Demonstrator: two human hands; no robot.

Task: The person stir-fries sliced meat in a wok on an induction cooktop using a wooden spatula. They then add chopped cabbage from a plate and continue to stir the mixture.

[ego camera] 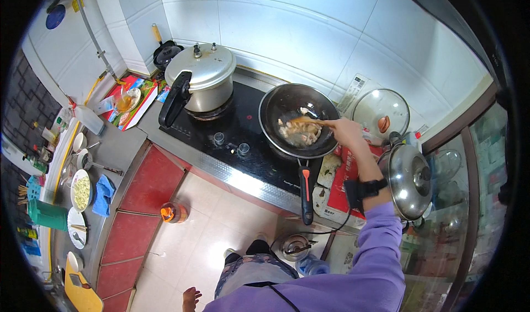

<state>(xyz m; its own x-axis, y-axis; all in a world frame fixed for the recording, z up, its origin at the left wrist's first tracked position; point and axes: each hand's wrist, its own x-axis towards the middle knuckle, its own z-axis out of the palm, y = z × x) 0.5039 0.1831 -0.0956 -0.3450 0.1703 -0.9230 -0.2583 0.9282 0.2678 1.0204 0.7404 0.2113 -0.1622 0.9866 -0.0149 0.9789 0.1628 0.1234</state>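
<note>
My right hand [347, 132] grips a wooden spatula [308, 121], whose far end is down among pale, cut pieces of food [301, 135] in a dark wok [285, 101]. The wok sits on the right side of a black glass cooktop [252, 163]. Its handle [306, 196], black with an orange inlay, points towards me past the counter edge. Low beside my body hangs my left hand [191, 298], holding nothing, its fingers slightly apart over the floor.
A pressure cooker [207, 84] stands on the left burner. At right are a lidded steel pot [405, 179] and a glass lid [381, 113] against the wall. Along the left counter are a bowl of chopped food [81, 190] and a blue cloth [103, 194]. An orange-capped bottle [174, 212] stands on the floor.
</note>
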